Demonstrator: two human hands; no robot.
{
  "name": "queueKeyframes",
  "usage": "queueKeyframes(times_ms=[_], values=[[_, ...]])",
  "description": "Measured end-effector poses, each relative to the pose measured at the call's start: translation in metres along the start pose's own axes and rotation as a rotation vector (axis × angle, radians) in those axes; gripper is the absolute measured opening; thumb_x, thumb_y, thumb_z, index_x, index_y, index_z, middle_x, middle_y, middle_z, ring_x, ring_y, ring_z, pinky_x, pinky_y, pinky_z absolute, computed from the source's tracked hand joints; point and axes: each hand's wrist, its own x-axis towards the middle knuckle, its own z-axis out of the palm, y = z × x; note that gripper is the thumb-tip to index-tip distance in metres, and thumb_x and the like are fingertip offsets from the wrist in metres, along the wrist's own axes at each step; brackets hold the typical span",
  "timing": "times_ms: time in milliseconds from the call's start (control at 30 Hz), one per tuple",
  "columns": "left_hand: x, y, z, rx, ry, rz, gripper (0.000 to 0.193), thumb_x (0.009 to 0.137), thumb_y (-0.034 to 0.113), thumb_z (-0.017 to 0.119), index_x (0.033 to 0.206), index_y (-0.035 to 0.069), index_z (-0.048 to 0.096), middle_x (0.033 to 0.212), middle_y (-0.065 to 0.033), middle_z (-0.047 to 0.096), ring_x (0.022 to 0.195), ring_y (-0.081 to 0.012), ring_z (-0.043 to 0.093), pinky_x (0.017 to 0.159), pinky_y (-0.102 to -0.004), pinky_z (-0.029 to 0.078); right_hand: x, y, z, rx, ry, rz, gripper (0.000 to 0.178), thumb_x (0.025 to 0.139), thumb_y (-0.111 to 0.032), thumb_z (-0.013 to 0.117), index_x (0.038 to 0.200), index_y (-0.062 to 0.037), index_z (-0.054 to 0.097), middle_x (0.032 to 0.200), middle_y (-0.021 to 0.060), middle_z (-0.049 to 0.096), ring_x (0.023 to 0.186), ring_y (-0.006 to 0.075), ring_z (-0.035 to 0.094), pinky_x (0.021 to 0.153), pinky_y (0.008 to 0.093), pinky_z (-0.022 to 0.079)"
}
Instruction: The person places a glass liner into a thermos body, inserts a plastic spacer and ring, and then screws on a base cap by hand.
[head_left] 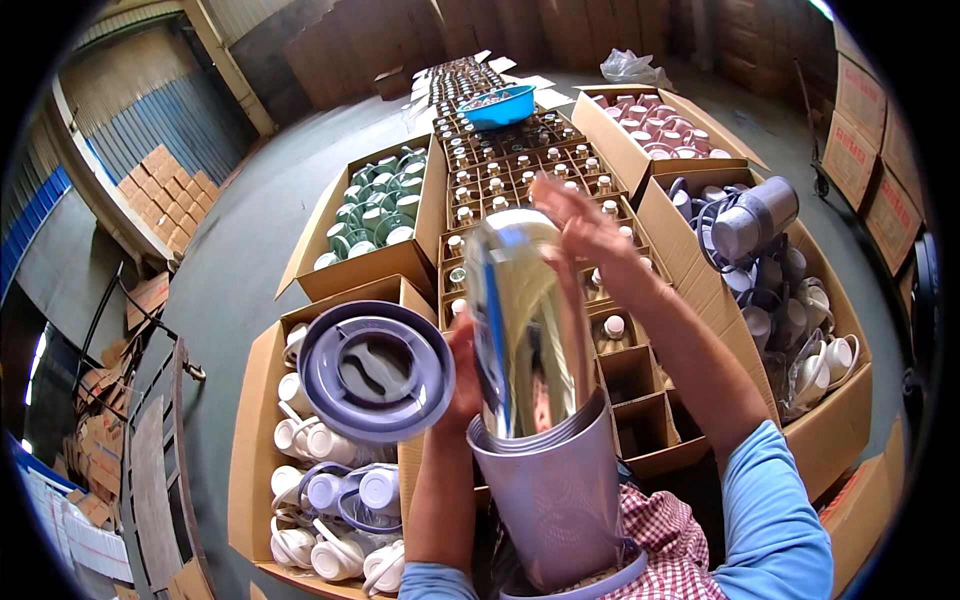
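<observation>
A silvery mirrored vacuum-flask liner (530, 330) stands tilted, its lower end inside a lilac thermos casing (550, 500) with a threaded rim. The casing rests against my checked apron, close to my body. My left hand (463, 375) is beside the liner, closed on a round purple thermos base (425, 375) with a dark slotted centre; some of its fingers are hidden. My right hand (595, 230) is at the liner's upper right side, fingers stretched out and slightly blurred. Whether its palm presses on the liner is hard to see. A lilac handle (625, 575) curves round the casing's lower end.
Divided cartons (520, 185) of white-capped liners run ahead, with a blue basin (500, 108) on top. Boxes of green (380, 205), white (325, 440) and pink (660, 125) parts flank them. A purple thermos casing (755, 218) lies on the right box. A metal cart (165, 480) stands left.
</observation>
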Motion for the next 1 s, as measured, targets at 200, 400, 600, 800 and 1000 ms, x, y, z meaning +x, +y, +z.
queueKeyframes(times_ms=[200,400,600,800,1000], values=[[-0.039,0.003,0.007,0.026,-0.136,0.11,0.028,0.085,0.026,0.061,0.075,0.001,0.069,0.151,-0.0199,0.024,0.141,-0.033,0.023,0.113,-0.0455,0.021,-0.067,-0.012,0.019,-0.146,-0.467,0.195,0.067,0.074,-0.029,0.077,0.129,-0.0007,0.052,0.126,0.0146,0.055,0.115,0.0226,0.054,0.101,0.0377,0.041],[-0.039,0.01,0.007,-0.144,-0.071,-0.054,0.04,0.09,0.044,0.055,0.108,0.009,0.063,0.151,-0.0224,0.021,0.142,-0.0359,0.017,0.106,-0.0564,0.034,-0.053,-0.011,0.006,-0.292,-0.895,0.48,0.065,0.067,-0.03,0.082,0.125,-0.013,0.059,0.116,0.0069,0.063,0.102,0.0177,0.059,0.093,0.0354,0.047],[-0.035,0.03,-0.012,-0.144,0.097,0.038,0.065,0.089,0.048,0.05,0.141,0.012,0.036,0.144,-0.0169,0.037,0.135,-0.0331,0.032,0.098,-0.07,0.031,-0.056,-0.046,0.058,-1.229,-0.966,0.251,0.064,0.065,-0.058,0.075,0.103,-0.0078,0.068,0.086,0.0124,0.065,0.079,0.0271,0.065,0.072,0.0369,0.051],[-0.038,0.04,-0.016,-0.101,0.576,0.416,0.048,0.091,0.029,0.049,0.133,0.006,0.046,0.13,-0.0121,0.054,0.118,-0.0319,0.053,0.1,-0.0498,0.043,-0.053,-0.012,0.036,-0.815,-1.143,0.335,0.057,0.068,-0.049,0.077,0.097,-0.0016,0.065,0.086,0.013,0.065,0.083,0.0277,0.064,0.073,0.0369,0.049],[-0.066,0.027,0.003,0.902,0.453,0.848,0.068,0.074,0.047,0.074,0.112,-0.004,0.05,0.106,-0.0145,0.059,0.094,-0.0244,0.061,0.08,-0.0361,0.052,-0.06,0.009,0.007,-0.198,-0.543,0.35,0.033,0.083,-0.026,0.071,0.107,-0.0036,0.066,0.098,0.0081,0.068,0.088,0.0155,0.064,0.077,0.0295,0.053]])
